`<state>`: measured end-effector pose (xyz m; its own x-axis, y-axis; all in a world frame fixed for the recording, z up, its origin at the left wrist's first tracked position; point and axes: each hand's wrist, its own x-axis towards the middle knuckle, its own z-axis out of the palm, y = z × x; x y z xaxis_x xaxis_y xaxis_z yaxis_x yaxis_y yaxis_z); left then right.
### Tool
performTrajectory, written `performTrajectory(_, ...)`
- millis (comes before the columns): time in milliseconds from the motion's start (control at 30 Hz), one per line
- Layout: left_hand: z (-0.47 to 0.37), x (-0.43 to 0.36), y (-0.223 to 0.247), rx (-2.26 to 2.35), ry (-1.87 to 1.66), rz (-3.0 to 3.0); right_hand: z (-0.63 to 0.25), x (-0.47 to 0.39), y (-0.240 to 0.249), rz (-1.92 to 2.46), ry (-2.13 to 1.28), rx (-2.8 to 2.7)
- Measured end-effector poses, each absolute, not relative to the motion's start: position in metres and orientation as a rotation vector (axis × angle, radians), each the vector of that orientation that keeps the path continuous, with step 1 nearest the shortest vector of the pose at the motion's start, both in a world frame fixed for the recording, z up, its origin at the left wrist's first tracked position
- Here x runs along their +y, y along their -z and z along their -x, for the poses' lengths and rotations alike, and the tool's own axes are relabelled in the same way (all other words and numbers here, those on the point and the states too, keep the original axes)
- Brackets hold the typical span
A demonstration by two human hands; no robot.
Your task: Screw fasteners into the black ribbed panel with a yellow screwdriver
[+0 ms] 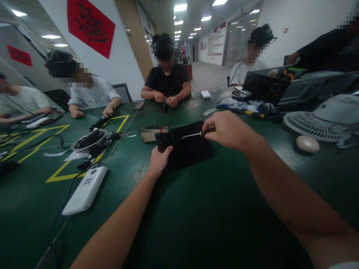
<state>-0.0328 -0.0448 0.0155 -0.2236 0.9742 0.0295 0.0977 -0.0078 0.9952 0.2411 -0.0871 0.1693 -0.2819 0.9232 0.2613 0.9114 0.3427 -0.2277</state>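
A flat black case point(193, 153), like an opened folder with ridges across its inside, is in front of me at the table's middle. My left hand point(160, 160) grips its left part, thumb on top and fingers hidden beneath. Closed around the black and yellow handle of a screwdriver point(193, 135) is my right hand point(228, 129). The thin metal shaft points left over the case's inner face; whether its tip touches the case I cannot tell. Just behind the case lies a tan box or card point(155, 133), partly blurred out.
A white power bank point(85, 191) marked 22 with a black cable lies left. Behind it stands a metal bowl point(89, 140) of dark parts. At right are a fan cover point(322, 119) and a cream oval object point(307, 144). Several people sit around the green table point(196, 216).
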Motion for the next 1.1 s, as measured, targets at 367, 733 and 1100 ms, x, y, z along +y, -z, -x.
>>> performTrajectory(367, 0.033, -0.044, -0.015, 1.442, -1.348, -1.206, -0.235, -0.094, -0.171, 1.746, 0.024, -2.274)
performTrajectory(733, 0.032, -0.046, -0.018, 1.436, -1.344, -1.201, -0.234, -0.093, -0.166, 1.696, 0.104, -2.276)
performTrajectory(1100, 0.033, -0.044, -0.017, 1.460, -1.330, -1.204, -0.228, -0.097, -0.175, 1.855, 0.048, -2.255)
